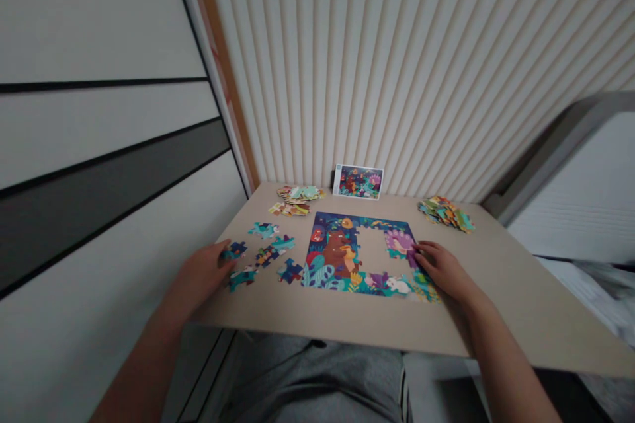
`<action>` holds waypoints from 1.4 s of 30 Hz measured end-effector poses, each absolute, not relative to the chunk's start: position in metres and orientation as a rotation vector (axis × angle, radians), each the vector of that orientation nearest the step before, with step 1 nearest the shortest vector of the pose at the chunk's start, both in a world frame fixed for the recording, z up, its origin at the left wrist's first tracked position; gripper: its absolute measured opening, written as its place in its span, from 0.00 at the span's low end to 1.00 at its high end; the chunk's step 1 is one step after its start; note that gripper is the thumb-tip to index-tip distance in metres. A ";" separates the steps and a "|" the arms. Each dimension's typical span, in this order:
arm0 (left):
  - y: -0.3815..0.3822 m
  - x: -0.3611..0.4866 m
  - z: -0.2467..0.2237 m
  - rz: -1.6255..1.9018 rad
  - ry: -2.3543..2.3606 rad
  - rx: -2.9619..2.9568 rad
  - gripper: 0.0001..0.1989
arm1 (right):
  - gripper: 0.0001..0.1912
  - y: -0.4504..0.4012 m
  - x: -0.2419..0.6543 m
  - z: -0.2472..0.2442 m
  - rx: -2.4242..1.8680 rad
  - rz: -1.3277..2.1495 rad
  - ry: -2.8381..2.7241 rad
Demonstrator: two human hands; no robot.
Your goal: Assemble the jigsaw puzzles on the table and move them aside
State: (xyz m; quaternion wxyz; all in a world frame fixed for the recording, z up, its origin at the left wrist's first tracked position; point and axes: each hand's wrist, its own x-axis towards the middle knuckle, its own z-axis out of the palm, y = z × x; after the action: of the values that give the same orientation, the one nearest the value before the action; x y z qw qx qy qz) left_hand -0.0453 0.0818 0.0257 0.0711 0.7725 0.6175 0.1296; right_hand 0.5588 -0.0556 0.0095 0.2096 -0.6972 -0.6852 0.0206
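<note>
At left, the left hand [202, 275] bends its fingers at a dark blue loose piece [236, 250]; whether it grips cannot be told. More loose pieces [290, 270] lie just right of it. Between the hands is a jigsaw puzzle [340, 252], its long side running left to right, with a hole showing bare table [371, 248], nearer the right hand. A picture card [360, 182] stands beyond. The right hand [445, 273], fingers curled, is at the puzzle's right edge; its grip is unclear.
</note>
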 end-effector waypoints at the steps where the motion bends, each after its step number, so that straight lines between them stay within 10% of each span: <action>1: 0.084 -0.046 0.025 0.419 1.834 2.334 0.28 | 0.22 -0.056 0.557 0.011 -1.938 0.059 -1.899; 21: 0.080 0.194 0.069 0.744 0.721 1.710 0.14 | 0.18 -0.058 0.546 0.020 -1.904 0.067 -1.834; 42: 0.114 0.319 0.033 0.553 0.994 2.268 0.04 | 0.17 -0.060 0.544 0.019 -1.929 0.102 -1.791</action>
State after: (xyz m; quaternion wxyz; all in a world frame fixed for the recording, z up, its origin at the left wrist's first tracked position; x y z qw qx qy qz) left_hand 0.3192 0.1144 0.0329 0.2974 0.8534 0.3740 0.2082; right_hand 0.5438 -0.0602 0.0194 0.2510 -0.7089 -0.6581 0.0375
